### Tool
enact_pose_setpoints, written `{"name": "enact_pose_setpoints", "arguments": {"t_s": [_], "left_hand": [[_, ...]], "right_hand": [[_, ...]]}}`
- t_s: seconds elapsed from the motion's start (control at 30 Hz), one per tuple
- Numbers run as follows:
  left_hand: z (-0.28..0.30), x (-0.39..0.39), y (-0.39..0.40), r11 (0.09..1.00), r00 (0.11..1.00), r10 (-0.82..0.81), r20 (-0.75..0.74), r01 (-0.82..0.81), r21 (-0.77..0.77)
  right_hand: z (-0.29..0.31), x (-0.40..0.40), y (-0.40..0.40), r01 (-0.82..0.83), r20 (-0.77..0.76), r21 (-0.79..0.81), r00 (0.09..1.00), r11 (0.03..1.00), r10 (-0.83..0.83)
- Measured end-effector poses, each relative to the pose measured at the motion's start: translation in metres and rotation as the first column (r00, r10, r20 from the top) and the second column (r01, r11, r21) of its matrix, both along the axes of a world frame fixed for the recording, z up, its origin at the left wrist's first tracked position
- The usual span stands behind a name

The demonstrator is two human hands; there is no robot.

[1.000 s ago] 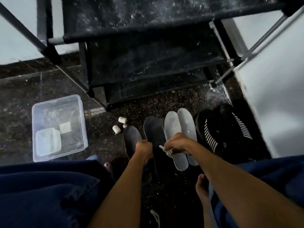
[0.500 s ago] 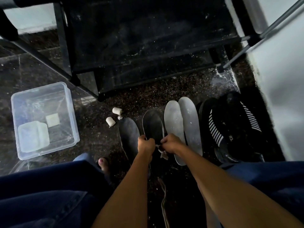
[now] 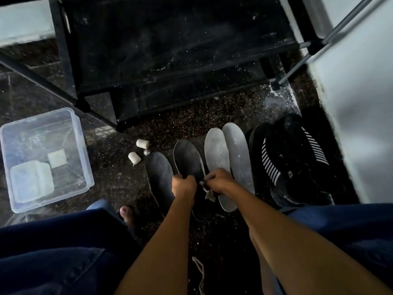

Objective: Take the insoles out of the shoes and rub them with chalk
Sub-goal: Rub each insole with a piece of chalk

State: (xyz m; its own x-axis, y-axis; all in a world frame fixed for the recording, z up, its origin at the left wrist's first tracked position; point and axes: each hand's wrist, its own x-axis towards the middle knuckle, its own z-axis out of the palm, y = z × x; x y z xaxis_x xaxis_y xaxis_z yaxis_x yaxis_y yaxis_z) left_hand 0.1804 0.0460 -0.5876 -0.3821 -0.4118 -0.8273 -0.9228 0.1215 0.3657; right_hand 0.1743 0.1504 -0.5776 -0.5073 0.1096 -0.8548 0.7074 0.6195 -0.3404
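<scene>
Rubbing chalk into the dark insole [image 3: 187,160] appears to be the step in hand, and it is best done with the insole braced and the chalk drawn along its length in overlapping strokes until the black face greys evenly. The insole's near end is gripped by the left hand [image 3: 184,185], its fingers curled over the edge. The right hand [image 3: 219,182] is closed in a pinch on a small whitish piece [image 3: 209,195], judged to be chalk, though it is too small to tell for certain. A second dark insole [image 3: 159,175] lies flat on the floor [image 3: 119,177] just left of the held one; two pale insoles [image 3: 227,158], matt and dust-grey, lie side by side to its right, and are judged already coated. All four are thin, flat and foot-shaped, probably flexible foam, so firm pressure should be backed by the floor. Two short white chalk stubs [image 3: 138,151], cylindrical and powdery, lie near the insole toes. A pair of black knit shoes [image 3: 293,162] with white stripes stands against the wall. A clear plastic tub [image 3: 42,158] sits well apart at the left. The floor is dark, speckled stone.
</scene>
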Motion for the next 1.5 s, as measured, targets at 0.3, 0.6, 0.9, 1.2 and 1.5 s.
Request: {"name": "enact_pose_setpoints", "arguments": {"t_s": [0.3, 0.6, 0.9, 1.2, 1.5], "left_hand": [[0.007, 0.001, 0.042, 0.993, 0.994, -0.112, -0.014, 0.112, 0.022], [-0.003, 0.004, 0.061, 0.949, 0.945, -0.313, 0.092, 0.306, 0.083], [-0.001, 0.002, 0.062, 0.944, 0.937, -0.330, 0.113, 0.327, 0.047], [0.024, -0.008, 0.041, 0.954, 0.950, -0.298, 0.097, 0.294, 0.051], [0.130, -0.044, 0.015, 0.951, 0.944, -0.225, -0.241, 0.266, 0.155]], "right_hand": [[0.001, 0.012, 0.037, 0.334, -0.086, 0.175, 0.942, 0.926, -0.324], [-0.009, 0.012, 0.043, 0.228, -0.001, 0.188, 0.973, 0.956, -0.231], [-0.007, 0.012, 0.046, 0.242, -0.023, 0.218, 0.970, 0.945, -0.243], [0.022, 0.008, 0.049, 0.226, -0.076, 0.138, 0.973, 0.964, -0.218], [0.143, -0.034, 0.051, 0.153, -0.152, -0.005, 0.977, 0.988, -0.152]]}}
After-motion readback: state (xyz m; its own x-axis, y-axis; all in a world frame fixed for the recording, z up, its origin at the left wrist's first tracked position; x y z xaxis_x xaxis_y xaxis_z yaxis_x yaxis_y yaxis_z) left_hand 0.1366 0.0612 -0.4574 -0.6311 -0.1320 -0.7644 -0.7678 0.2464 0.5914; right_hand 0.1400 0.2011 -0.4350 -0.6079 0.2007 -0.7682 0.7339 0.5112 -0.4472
